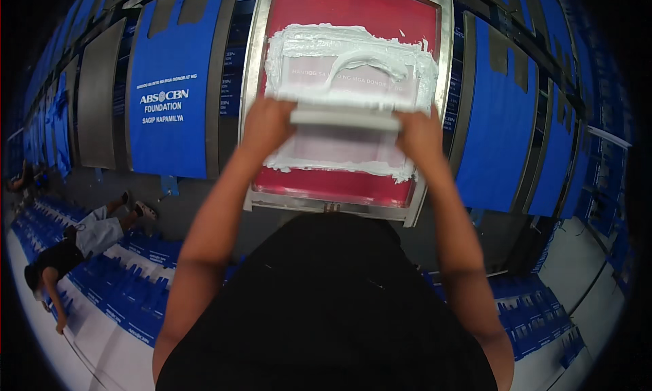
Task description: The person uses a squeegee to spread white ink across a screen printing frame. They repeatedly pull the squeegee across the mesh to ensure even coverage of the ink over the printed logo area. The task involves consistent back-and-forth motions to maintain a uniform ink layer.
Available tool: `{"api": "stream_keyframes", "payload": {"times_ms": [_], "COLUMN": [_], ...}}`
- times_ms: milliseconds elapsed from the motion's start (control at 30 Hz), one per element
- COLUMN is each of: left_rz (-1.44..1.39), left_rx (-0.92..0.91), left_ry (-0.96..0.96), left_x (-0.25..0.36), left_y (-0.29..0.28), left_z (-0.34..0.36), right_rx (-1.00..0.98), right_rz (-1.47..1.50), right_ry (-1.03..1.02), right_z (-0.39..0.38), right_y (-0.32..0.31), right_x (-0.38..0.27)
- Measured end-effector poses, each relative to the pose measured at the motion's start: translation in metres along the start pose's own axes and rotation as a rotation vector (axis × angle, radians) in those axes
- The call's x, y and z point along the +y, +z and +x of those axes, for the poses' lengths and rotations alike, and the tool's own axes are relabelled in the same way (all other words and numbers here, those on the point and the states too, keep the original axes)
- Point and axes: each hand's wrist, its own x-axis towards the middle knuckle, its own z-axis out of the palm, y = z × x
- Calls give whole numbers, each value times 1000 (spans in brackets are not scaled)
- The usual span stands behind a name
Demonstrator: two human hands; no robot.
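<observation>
Left hand closed around left end of squeegee, fingers wrapped over its top edge. Right hand clamped the same way on right end. Both forearms entering from lower edge, either side of a black-clothed torso.

Squeegee: long pale bar, lying crosswise, coated in white ink, resting on the mesh about mid-height of the screen. Blade contact with mesh hidden under the bar.

Printing screen: red mesh in a metal frame, directly ahead, tilted slightly in view. Thick white ink heaped in a rough rectangle around a paler stencil window; heaviest ridge along the top, a curved smear across the middle, thinner ragged band along the bottom edge below the squeegee. Faint lettering showing through the window, not legible enough to tell more.

Long worktop running left and right, grey pallet boards set side by side. Blue bags laid on the boards: one left of the frame carrying white print, another right of the frame, more receding along both curved ends.

Floor below left: rows of blue bags spread flat. Another person lying or crouched low on the floor among them, dark top, pale trousers, well apart from the screen.
</observation>
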Motion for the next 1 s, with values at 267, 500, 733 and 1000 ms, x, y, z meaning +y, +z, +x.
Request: {"api": "stream_keyframes", "payload": {"times_ms": [267, 500, 733, 1000], "left_rz": [108, -43, 123, -89], "left_rx": [-157, 20, -85, 129], "left_ry": [-127, 52, -69, 114], "left_x": [-2, 19, -14, 37], "left_y": [-40, 12, -37, 5], "left_z": [34, -69, 112, -103], "right_rx": [-142, 76, 47, 21], "right_rz": [66, 132, 72, 209], "right_ry": [76, -16, 17, -4], "right_z": [28, -72, 92, -103], "right_y": [-61, 15, -53, 10], "right_x": [-1, -26, 33, -33]}}
